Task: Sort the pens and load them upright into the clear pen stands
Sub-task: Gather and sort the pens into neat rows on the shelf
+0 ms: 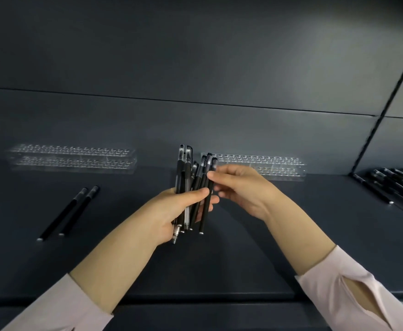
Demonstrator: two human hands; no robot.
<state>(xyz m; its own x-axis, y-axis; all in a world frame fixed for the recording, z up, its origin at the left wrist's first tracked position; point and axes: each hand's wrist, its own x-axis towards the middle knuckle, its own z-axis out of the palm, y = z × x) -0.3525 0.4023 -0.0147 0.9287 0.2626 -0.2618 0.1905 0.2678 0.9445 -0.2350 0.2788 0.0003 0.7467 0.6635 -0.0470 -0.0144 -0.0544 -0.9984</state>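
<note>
My left hand (171,211) grips a bundle of several black pens (188,177), held nearly upright above the dark table, caps pointing away from me. My right hand (241,187) pinches the rightmost black pen (208,206) of that bundle near its cap, between thumb and fingers. Two black pens (70,211) lie side by side on the table at the left. A clear pen stand (74,157) with rows of holes sits at the back left, and a second clear pen stand (279,164) sits at the back right, partly behind my right hand. Both stands hold no pens.
A pile of several black pens (396,185) lies at the far right of the dark table (243,259). A dark wall panel (195,68) rises right behind the stands. The table's front edge runs below my forearms.
</note>
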